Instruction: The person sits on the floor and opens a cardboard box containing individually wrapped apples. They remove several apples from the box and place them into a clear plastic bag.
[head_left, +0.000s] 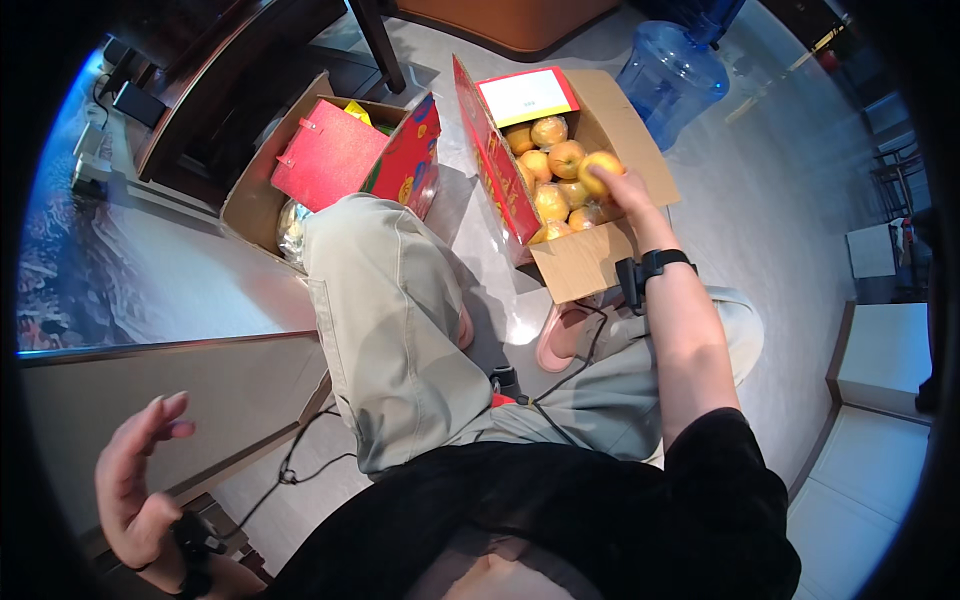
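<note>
My right hand (630, 191) holds a yellow-orange apple (599, 169) at the right side of an open cardboard box (581, 262). Beneath and beside it lie several more round fruits (551, 202), some wrapped in clear film. A red and white card flap (527, 96) stands at the box's far end. My left hand (142, 472) is raised at the lower left, fingers curved and apart, holding nothing. Left of the fruit box stands a second open carton (251, 199) with a red folder-like box (330, 154) and a yellow packet (358, 112) in it.
A blue clear water jug (667, 82) stands beyond the fruit box at the right. Dark wooden furniture (217, 75) is at the upper left, a brown leather-like seat (502, 22) at the top. Black cables (285, 474) run by my legs.
</note>
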